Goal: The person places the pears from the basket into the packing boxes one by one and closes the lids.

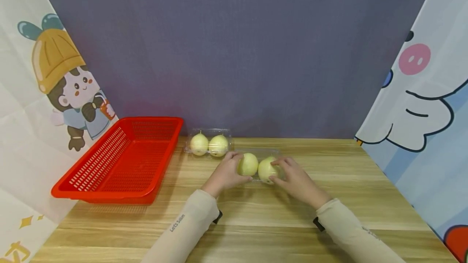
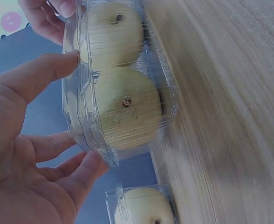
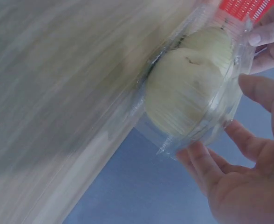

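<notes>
A clear plastic clamshell box with two round, pale yellow pears in it is between my hands. Its lid is closed in both wrist views. My left hand grips the left end, thumb and fingertips on the box's edge. At the right end my right hand grips it the same way, beside the other pear. Whether the box touches the table or is slightly raised, I cannot tell. Behind it to the left, a second clear box holds two more pears.
A red plastic basket with slotted sides stands at the left of the wooden table. A dark grey panel rises along the table's back edge. Printed cloths hang at both sides.
</notes>
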Motion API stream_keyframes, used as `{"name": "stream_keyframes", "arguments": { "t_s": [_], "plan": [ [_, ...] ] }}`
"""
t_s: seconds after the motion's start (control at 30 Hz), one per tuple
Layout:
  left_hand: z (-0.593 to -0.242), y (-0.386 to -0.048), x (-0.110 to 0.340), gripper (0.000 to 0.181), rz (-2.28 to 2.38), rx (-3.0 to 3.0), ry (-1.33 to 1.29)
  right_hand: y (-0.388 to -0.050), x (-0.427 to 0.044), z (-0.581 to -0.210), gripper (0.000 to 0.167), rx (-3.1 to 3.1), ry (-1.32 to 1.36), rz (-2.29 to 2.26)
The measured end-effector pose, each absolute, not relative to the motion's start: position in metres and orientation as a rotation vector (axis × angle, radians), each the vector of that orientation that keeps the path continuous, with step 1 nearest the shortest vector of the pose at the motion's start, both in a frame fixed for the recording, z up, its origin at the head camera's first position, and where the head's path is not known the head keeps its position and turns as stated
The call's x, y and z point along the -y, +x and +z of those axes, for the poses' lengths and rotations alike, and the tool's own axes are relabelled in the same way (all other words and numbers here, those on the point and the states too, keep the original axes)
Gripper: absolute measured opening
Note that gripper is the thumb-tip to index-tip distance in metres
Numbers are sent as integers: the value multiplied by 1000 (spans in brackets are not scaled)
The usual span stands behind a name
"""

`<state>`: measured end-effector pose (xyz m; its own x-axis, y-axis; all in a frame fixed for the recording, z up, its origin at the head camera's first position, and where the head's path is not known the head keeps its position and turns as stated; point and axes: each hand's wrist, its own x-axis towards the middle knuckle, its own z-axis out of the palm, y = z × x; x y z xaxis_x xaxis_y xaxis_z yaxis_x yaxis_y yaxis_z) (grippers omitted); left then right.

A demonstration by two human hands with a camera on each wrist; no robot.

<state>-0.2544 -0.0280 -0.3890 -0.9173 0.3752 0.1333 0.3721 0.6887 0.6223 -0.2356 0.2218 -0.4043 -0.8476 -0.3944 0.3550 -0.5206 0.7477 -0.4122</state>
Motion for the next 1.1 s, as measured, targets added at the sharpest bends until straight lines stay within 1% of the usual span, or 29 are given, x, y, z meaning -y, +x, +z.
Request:
{"name": "stream_keyframes", "arguments": {
  "t_s": [0.5,1.1],
  "plan": [
    [-385,-255,36,77,999,-2810,712,-238,-222,-396,43,2743,721,729],
    [-385,-261,33,67,984,-2815,694,-247,-220,-395,44,2760,698,807]
  ]
}}
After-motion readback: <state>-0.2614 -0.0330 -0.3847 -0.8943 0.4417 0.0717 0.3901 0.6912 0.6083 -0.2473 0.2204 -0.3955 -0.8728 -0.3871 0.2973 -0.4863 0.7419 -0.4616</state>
